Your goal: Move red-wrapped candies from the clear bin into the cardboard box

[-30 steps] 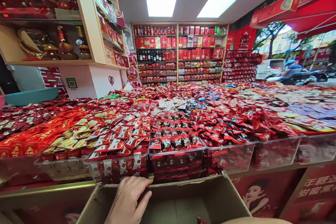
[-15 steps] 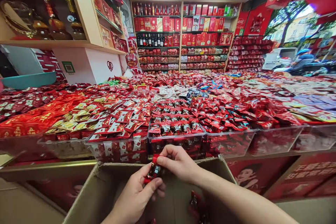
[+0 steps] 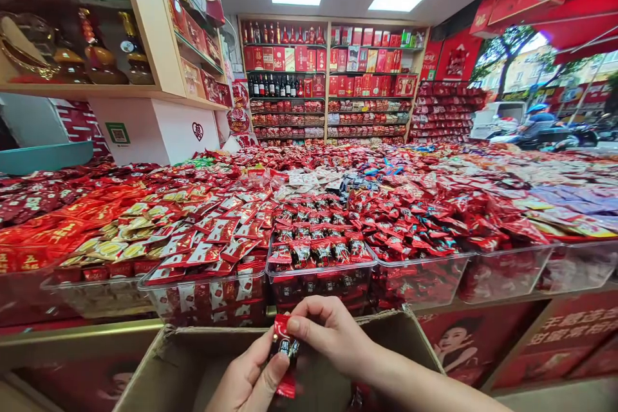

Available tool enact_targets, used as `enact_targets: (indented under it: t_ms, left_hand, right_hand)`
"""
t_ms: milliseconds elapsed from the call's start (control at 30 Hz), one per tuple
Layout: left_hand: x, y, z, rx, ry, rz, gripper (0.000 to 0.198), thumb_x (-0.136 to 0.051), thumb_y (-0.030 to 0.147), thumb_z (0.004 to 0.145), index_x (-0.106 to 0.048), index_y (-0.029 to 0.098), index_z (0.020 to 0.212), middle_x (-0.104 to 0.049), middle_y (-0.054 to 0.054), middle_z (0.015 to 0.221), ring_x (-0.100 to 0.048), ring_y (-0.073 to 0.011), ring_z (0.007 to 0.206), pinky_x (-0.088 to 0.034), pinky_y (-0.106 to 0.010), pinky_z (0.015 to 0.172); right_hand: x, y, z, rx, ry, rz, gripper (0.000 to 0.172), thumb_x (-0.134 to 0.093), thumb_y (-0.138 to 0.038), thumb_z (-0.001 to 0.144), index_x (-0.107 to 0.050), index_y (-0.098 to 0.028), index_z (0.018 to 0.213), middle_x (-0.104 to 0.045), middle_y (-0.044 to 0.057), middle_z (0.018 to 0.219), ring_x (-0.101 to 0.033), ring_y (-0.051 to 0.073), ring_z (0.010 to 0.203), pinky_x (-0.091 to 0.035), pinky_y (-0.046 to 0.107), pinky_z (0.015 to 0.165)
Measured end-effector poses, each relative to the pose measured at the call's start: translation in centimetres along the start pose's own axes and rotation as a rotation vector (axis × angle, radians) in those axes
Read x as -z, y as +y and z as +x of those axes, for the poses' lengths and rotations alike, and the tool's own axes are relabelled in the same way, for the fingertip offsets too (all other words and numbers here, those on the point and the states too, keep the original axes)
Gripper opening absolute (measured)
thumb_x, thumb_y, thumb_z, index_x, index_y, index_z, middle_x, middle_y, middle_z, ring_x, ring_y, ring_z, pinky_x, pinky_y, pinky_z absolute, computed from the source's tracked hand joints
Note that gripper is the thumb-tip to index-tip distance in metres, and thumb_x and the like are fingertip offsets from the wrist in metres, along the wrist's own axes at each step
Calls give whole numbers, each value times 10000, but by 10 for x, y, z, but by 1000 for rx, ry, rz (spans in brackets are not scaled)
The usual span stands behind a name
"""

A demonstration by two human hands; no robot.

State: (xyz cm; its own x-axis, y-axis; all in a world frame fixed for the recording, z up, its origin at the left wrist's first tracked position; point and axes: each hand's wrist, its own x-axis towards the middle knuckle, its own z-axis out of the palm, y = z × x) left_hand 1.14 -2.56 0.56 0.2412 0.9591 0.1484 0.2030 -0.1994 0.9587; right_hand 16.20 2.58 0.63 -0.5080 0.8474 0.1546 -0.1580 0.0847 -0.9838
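A small red and black wrapped candy (image 3: 284, 351) is held upright between both my hands over an open cardboard box (image 3: 193, 360). My left hand (image 3: 248, 380) pinches its lower part with thumb and fingers. My right hand (image 3: 331, 331) grips its top end with curled fingers. Just beyond the box stands a clear plastic bin (image 3: 321, 277) stacked with the same red and black candies.
A wide counter of clear bins heaped with red wrapped sweets (image 3: 415, 225) spreads ahead. Shelves of red gift boxes and bottles (image 3: 328, 77) line the back wall. A wooden shelf unit (image 3: 145, 32) rises at left. The street with a rider on a scooter (image 3: 535, 122) shows at right.
A second ago only my left hand rested on the box edge. My right hand came up from the box with a candy, and both hands now hold it slightly lower.
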Motion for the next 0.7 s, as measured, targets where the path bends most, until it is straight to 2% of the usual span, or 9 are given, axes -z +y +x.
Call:
enact_targets:
  t_ms: [67,133,200,267,333,467,567,700]
  left_hand:
    - [10,1,-1,-87,77,166,368,-388,421,827,-520,261,1131,-690,-30,922,-620,-218,882,-514,-323,740]
    - [24,-2,1,-165,145,381,363,-377,387,838,-463,282,1175,-689,-17,953,-614,-201,920,-501,-306,783]
    - [38,-7,6,-242,259,599,369,-448,365,807,-447,287,1168,-689,-1,956,-621,-189,908,-497,-291,794]
    - [47,-16,12,-293,333,764,336,-485,354,787,-483,283,1116,-690,7,948,-632,-178,881,-508,-271,767]
    - [51,-24,18,-365,317,879,276,-501,345,778,-534,277,1044,-701,12,894,-646,-170,820,-521,-253,708]
    - [49,-32,21,-486,228,1013,219,-539,318,753,-582,265,961,-698,12,803,-645,-166,727,-500,-258,664]
    - [48,-33,19,-497,215,1048,211,-527,294,766,-575,253,968,-692,2,809,-635,-162,729,-483,-261,671]
    - [49,-35,19,-510,197,1070,203,-523,280,773,-568,252,969,-686,0,831,-627,-162,749,-467,-274,683]
  right_hand:
    - [3,-14,0,118,-15,-88,256,-550,-397,719,-587,-145,688,-600,20,652,-531,102,568,-429,221,536]
    - [16,-38,8,250,7,-251,223,-529,-357,746,-600,-149,707,-608,20,668,-535,109,623,-429,226,591]
    - [38,-67,29,349,89,-467,203,-509,-333,764,-593,-149,737,-598,12,673,-522,106,628,-418,217,585]
    - [66,-94,61,375,204,-711,171,-467,-268,793,-574,-145,845,-603,19,756,-526,105,694,-411,213,630]
    - [94,-111,96,211,279,-1024,171,-420,-206,813,-557,-135,889,-603,34,832,-525,104,744,-402,207,654]
    - [129,-113,149,-2,262,-1203,122,-472,-157,778,-577,-96,789,-592,45,729,-528,129,678,-409,250,610]
    - [137,-101,162,-104,193,-1281,142,-498,-225,791,-562,-102,760,-570,13,710,-532,110,649,-439,265,609]
    - [138,-90,163,-181,106,-1351,208,-478,-292,811,-556,-100,786,-569,8,732,-541,104,644,-459,267,603]
